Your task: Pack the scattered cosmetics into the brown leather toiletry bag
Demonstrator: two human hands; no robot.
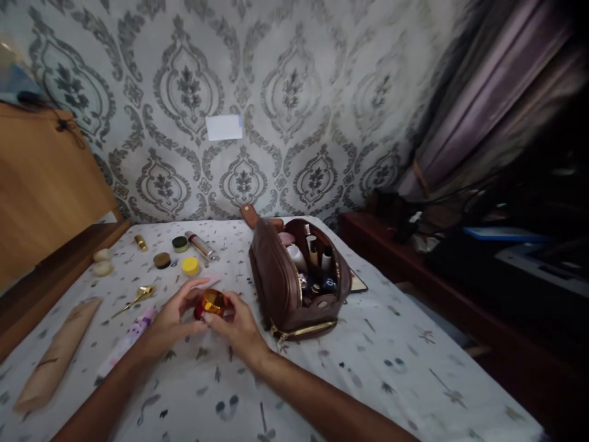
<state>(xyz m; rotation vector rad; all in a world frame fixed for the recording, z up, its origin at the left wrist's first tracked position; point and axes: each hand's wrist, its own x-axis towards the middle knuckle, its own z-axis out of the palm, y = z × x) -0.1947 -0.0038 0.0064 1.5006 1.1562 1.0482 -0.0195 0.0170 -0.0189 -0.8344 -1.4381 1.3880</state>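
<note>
Between my hands is a small glossy container (214,301), amber-gold with a red part on its left side; its exact kind is unclear. My left hand (181,312) has its fingers curled round the red side. On the amber side, my right hand (240,325) grips with thumb and fingers. Just right of them stands a brown toiletry bag (271,276), unzipped, with bottles, tubes and jars inside. A yellow-lidded jar (190,266) lies close beyond my left hand. Part of a pale pink item (208,280) shows behind my fingers.
On the patterned sheet lie a dark-lidded jar (180,244), a brown-lidded jar (162,260), a tube (200,245), a gold hair stick (138,298), a beige pouch (59,356) and a floral pouch (131,337). A wooden panel (50,178) borders the left, a dark red ledge (368,236) the right.
</note>
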